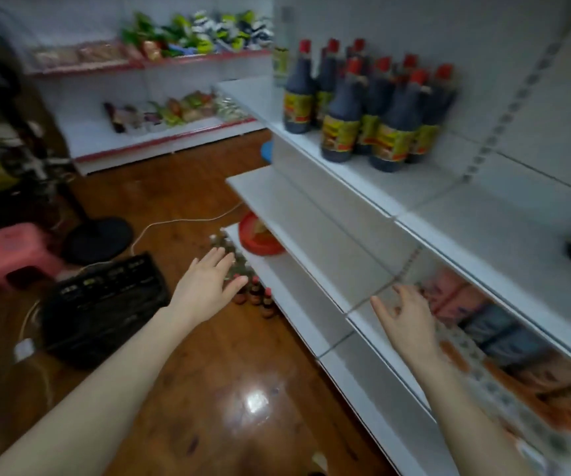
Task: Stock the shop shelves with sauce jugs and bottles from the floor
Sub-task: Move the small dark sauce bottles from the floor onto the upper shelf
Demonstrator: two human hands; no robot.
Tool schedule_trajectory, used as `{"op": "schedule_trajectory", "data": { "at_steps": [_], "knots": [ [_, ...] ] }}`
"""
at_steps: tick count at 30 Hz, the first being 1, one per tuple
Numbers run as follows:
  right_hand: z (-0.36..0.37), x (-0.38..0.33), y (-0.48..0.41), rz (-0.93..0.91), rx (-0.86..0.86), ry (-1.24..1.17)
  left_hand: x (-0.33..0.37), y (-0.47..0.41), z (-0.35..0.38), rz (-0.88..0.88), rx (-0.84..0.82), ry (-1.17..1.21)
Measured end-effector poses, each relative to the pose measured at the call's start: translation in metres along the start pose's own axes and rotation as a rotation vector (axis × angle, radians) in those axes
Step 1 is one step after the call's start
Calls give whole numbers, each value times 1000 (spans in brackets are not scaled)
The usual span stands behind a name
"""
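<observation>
Far left on the wood floor: a pink stool, then a black crate w/ a white cable trailing past it. Your left hand reaches fwd and down, palm down, fingers spread, holding nothing, hovering just over a cluster of small bottles standing on the floor right beside the shelf base. A red lid or dish sits on the bottom shelf just beyond them; can't tell what it is. Your right hand is also empty, fingers loosely spread, in front of the lower shelf edge. Up right, the top shelf already carries a tight group of dark sauce bottles w/ red caps and yellow labels; space to their right looks free.

Risks, as a guess: floor bottles stand packed close, so a wide open-handed grab could knock neighbours over and roll them under the shelf. The shiny floor looks slick, and the cable and crate sit near your feet, so a trip while carrying is possible. Frame is motion-blurred; bottle count unclear.
</observation>
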State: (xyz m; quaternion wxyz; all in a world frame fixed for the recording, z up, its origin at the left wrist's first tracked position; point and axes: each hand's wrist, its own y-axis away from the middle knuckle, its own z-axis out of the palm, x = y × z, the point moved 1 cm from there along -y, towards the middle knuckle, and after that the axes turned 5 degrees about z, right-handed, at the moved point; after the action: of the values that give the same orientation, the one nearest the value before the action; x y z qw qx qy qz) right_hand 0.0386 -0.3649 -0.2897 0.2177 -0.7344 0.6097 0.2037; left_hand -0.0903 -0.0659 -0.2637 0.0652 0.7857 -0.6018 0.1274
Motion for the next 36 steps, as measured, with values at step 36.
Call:
{"op": "schedule_trajectory", "data": {
  "at_steps": [36],
  "knots": [
    [381,-177,-160,432,-329,173,-336,-315,142,206,-654,-57]
  ]
}}
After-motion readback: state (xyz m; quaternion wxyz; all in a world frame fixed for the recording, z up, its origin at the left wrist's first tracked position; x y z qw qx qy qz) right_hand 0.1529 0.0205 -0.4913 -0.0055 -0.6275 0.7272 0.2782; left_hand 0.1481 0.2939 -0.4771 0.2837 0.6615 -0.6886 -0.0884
